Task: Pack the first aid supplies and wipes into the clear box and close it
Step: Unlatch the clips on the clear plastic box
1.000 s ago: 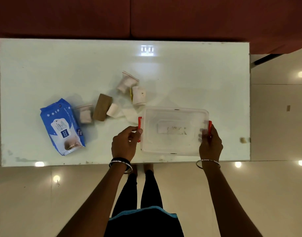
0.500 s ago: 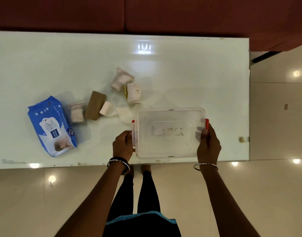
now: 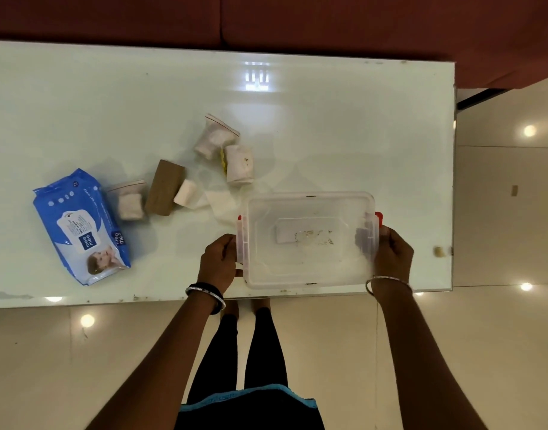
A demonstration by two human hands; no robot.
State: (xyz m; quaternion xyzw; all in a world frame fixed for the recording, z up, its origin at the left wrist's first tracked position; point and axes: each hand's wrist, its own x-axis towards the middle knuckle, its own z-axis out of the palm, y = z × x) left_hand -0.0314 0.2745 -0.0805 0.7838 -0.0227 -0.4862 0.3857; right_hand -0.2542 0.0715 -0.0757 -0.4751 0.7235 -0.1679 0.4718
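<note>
Gripping rectangular clear plastic box (image 3: 309, 240)

table (image 3: 80, 103) cut off at left edge, wipes pack (image 3: 80, 226) print unreadable

Clear box (image 3: 309, 240) with red latches (image 3: 379, 218); wipes pack (image 3: 81, 226) blue with white label; brown bandage roll (image 3: 165, 187); white gauze roll (image 3: 185, 198); zip bags (image 3: 216, 136) clear, red strip; table (image 3: 344, 135) pale green-white; bangle (image 3: 206, 293) black and silver.
</note>
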